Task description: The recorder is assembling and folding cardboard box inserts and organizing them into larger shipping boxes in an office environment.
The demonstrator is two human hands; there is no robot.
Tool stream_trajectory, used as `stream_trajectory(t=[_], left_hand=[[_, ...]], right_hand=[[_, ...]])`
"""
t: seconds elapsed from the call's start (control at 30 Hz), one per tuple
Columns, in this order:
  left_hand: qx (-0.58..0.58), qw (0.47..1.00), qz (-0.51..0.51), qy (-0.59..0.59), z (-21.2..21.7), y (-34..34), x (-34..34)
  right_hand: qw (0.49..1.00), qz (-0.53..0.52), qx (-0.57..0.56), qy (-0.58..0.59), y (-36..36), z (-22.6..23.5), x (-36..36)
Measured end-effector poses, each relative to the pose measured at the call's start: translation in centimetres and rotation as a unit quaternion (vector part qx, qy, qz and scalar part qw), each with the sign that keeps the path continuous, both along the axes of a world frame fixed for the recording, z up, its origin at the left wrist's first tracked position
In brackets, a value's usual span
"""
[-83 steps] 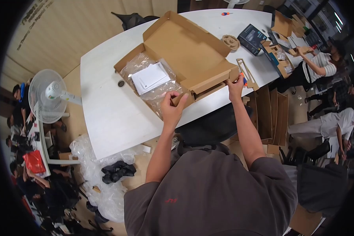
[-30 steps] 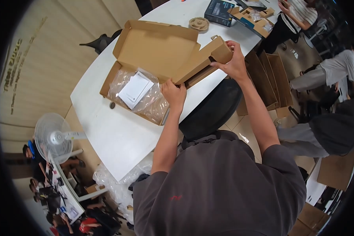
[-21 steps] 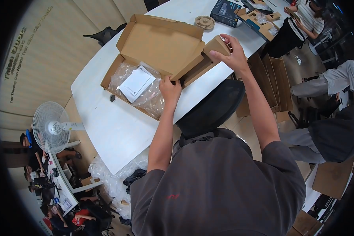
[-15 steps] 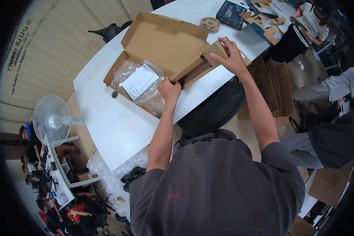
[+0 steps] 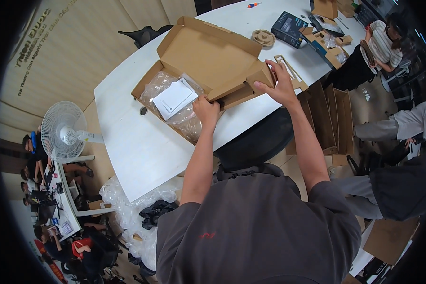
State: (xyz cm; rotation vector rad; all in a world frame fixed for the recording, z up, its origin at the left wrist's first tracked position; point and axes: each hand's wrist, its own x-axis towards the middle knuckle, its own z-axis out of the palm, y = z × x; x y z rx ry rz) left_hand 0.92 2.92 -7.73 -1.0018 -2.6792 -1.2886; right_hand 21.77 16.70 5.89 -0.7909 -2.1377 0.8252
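Note:
An open brown cardboard box [image 5: 149,75] rests on the white table, its lid [image 5: 208,45] folded back on the far side. Clear plastic wrap [image 5: 158,87] and white printed sheets [image 5: 175,98] lie in its left part. Along its right part is a folded cardboard insert [image 5: 244,90]. My left hand [image 5: 207,111] is closed round the insert's near left end, fingertips hidden behind the cardboard. My right hand [image 5: 281,87] grips the insert's right end, thumb on the near face and fingers over the far edge.
The white table [image 5: 137,156] also bears a brown round moulded piece [image 5: 263,38], a dark box [image 5: 288,29] and a flat cardboard cutout [image 5: 288,68]. A black chair [image 5: 255,139] stands against its near edge. Tall cardboard boxes [image 5: 336,118] stand at the right; people are beyond.
My right hand and the insert's right end have come slightly down and toward me. The cutout beyond shows more. My left hand keeps its hold; the whole view has shifted a little.

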Motion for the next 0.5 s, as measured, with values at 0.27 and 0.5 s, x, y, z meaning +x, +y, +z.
stream_trajectory(t=[0.27,0.5], left_hand=[[0.023,0.999,-0.034,0.003,-2.3,-2.5,-1.9],[-0.035,0.993,0.100,0.045,0.1,-7.0,-2.0]], right_hand=[[0.984,0.095,-0.129,0.080,0.3,-4.2,-0.9],[0.968,0.161,-0.186,-0.045,0.4,-5.7,-0.9]])
